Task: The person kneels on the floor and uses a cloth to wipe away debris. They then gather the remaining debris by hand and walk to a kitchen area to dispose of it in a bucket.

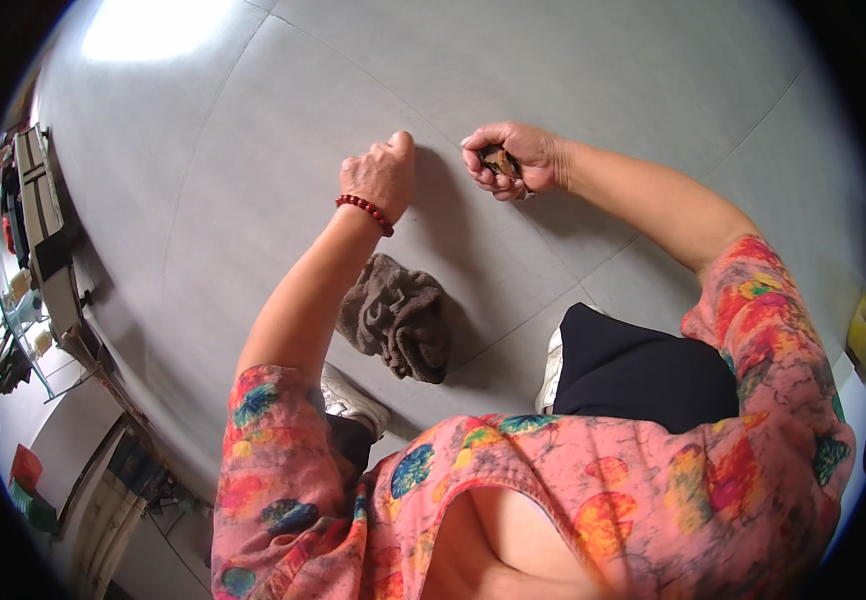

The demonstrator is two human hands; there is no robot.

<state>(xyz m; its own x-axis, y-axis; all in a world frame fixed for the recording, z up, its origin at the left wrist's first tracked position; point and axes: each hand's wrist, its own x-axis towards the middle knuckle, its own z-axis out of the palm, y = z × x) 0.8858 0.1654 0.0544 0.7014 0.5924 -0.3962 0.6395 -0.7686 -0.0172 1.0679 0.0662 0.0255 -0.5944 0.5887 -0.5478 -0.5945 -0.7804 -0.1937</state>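
My right hand [524, 156] is curled around some brown, dark-edged fragments [500, 160], which show between the fingers and the palm. What they are made of is hard to tell. My left hand [380, 172], with a red bead bracelet [365, 213] on its wrist, appears back-up over the grey tiled floor [313, 97], its fingers curled under. Whatever may lie within those fingers is hidden. A crumpled grey-brown cloth [399, 319] rests on the floor between my feet, nearer to my body than both hands.
White shoes show on either side of the cloth, the left shoe [350, 397] partly behind my arm. Along the left rim stand a low furniture piece [43, 202] and a glass-edged shelf [24, 352] with assorted items. Something yellow [863, 337] stands at the far right.
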